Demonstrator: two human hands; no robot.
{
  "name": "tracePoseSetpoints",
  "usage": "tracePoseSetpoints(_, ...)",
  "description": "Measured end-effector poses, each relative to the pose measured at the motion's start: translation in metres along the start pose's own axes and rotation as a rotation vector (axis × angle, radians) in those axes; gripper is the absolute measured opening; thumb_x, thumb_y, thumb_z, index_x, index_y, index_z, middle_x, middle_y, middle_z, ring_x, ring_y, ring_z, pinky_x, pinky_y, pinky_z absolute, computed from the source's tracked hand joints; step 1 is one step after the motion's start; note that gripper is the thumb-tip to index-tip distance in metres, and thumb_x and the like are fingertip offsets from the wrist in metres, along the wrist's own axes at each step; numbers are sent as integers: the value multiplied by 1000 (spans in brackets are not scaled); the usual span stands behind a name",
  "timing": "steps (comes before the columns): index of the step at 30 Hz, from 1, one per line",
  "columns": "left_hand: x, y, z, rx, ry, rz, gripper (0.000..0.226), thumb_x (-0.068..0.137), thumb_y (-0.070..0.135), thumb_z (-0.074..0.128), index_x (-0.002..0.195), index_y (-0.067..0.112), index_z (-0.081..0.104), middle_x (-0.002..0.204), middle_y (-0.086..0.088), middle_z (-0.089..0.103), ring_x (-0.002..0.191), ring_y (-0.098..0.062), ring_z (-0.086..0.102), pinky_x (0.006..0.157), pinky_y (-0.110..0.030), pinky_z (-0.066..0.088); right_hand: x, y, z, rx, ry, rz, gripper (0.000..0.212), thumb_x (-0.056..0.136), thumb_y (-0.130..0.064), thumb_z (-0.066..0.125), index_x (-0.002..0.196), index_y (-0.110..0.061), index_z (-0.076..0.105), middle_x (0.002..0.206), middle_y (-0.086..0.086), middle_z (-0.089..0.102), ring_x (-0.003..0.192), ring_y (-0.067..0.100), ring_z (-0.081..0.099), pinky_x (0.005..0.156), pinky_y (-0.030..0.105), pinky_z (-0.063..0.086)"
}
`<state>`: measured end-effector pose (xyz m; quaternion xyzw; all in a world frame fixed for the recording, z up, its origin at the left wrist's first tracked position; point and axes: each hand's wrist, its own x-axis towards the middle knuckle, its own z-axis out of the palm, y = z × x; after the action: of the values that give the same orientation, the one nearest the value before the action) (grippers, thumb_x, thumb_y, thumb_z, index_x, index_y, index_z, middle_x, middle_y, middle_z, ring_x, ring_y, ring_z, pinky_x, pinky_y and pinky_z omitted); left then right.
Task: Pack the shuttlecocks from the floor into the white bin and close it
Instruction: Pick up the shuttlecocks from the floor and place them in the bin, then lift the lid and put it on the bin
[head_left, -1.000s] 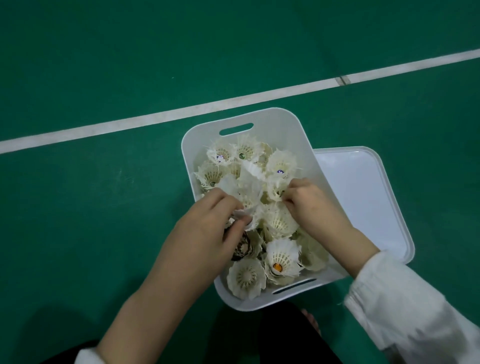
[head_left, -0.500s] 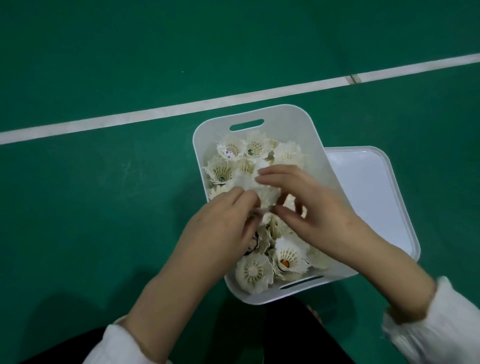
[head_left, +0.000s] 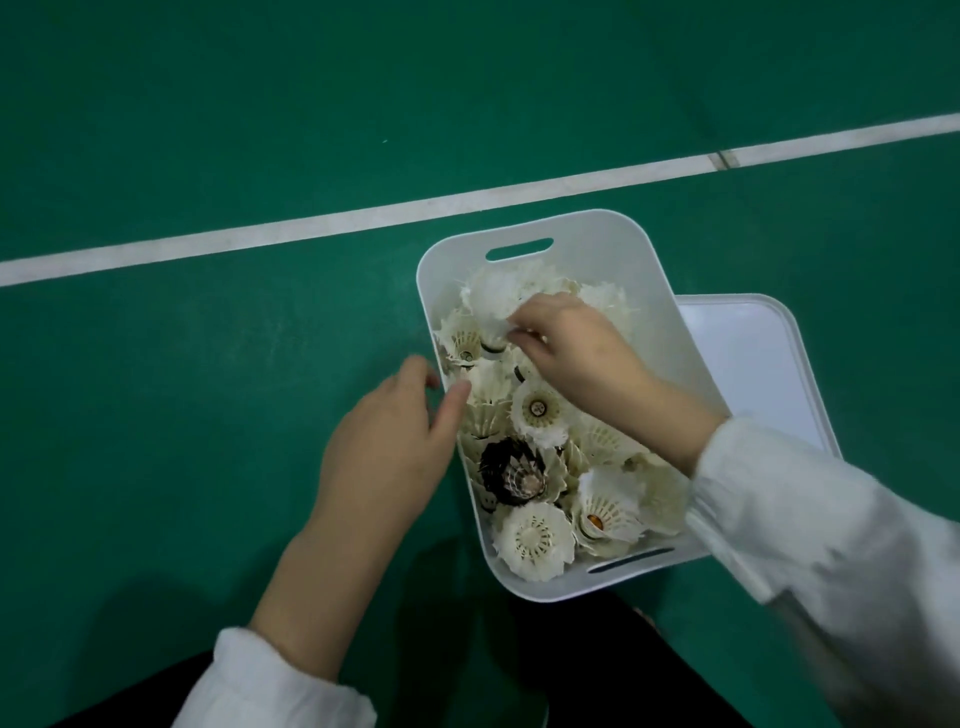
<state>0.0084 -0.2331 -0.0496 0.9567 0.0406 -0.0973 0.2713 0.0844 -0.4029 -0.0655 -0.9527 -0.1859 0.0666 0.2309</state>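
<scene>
Right hand (head_left: 576, 353): fingertips pinching one white feathered shuttlecock (head_left: 491, 312), now at the bin's far end; half a second ago it met the other hand mid-bin.
Left hand (head_left: 395, 441): drawn back to the left wall, fingers loosely curled, holding nothing.
White bin (head_left: 639, 270): smooth plastic, rounded corners, slot handles, heaped with frilled shuttlecocks (head_left: 535, 540), one dark shuttlecock (head_left: 511, 473).
Lid (head_left: 753, 374): off, flat, just right of the bin.
Floor (head_left: 208, 415): matte green, white line (head_left: 311, 234).
</scene>
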Motion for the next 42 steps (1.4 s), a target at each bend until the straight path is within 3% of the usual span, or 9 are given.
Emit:
tracePoseSetpoints(4, -3, 0, 22, 33, -192, -126, 45, 87, 63, 32, 96, 21, 43, 75, 0, 59, 68, -20, 56, 58, -32, 44, 27, 5, 39, -251, -182, 19, 28, 94, -21, 43, 104, -16, 68, 108, 2, 67, 101, 24, 47, 83, 35, 36)
tracePoseSetpoints(10, -3, 3, 43, 17, -76, -119, 24, 97, 27, 33, 113, 9, 36, 73, -6, 49, 62, -26, 45, 56, -32, 34, 44, 2, 50, -430, -468, 64, 32, 94, -30, 37, 111, -27, 65, 117, 3, 62, 119, 26, 42, 104, 45, 24)
tracePoseSetpoints(16, -7, -25, 41, 125, 16, -97, 24, 97, 17, 29, 115, 4, 36, 78, -16, 62, 63, -31, 55, 53, -35, 35, 11, -5, 14, 31, -121, -14, 24, 93, -19, 47, 111, -14, 64, 116, 2, 60, 110, 18, 54, 93, 33, 44)
tracePoseSetpoints(21, -12, -69, 13, 94, 95, -175, 20, 94, 13, 37, 110, 1, 42, 71, -21, 57, 65, -37, 55, 56, -36, 35, -28, 8, -15, 105, 65, 88, 21, 92, -16, 50, 105, -13, 66, 100, -3, 60, 84, 9, 53, 74, 16, 34)
tracePoseSetpoints(25, -18, -88, -8, 100, 81, -213, 15, 91, 15, 42, 100, 3, 45, 59, -14, 52, 53, -31, 48, 49, -35, 35, -48, 23, -17, 126, 154, 214, 19, 91, -13, 52, 102, -12, 67, 90, -6, 54, 73, 9, 48, 71, 18, 34)
tracePoseSetpoints(31, -24, -49, -20, 340, 211, -102, 30, 95, 31, 38, 106, 5, 48, 55, -6, 48, 49, -25, 41, 42, -29, 27, -76, 56, 3, 106, 193, 388, 21, 89, -11, 51, 106, -9, 63, 100, 4, 60, 82, 19, 54, 78, 28, 41)
tracePoseSetpoints(35, -27, -6, -11, 526, 160, -70, 35, 95, 35, 32, 112, 8, 46, 64, -10, 55, 54, -26, 49, 42, -26, 29, -108, 100, 30, 57, 39, 654, 33, 89, -16, 53, 119, -3, 52, 116, 18, 55, 102, 35, 55, 86, 37, 42)
tracePoseSetpoints(39, -24, 44, -1, 444, 233, 87, 31, 93, 26, 41, 112, 5, 53, 108, -15, 56, 93, -31, 51, 66, -40, 43, -141, 130, 60, 43, -140, 838, 39, 91, -22, 53, 119, 3, 41, 120, 23, 47, 109, 39, 48, 87, 39, 40)
tracePoseSetpoints(42, -10, 95, 28, 222, 121, 275, 27, 94, 29, 40, 112, 13, 51, 107, -5, 55, 95, -24, 51, 75, -38, 44, -148, 143, 76, 31, -204, 887, 41, 91, -25, 53, 117, 3, 39, 121, 22, 45, 111, 39, 47, 89, 41, 40)
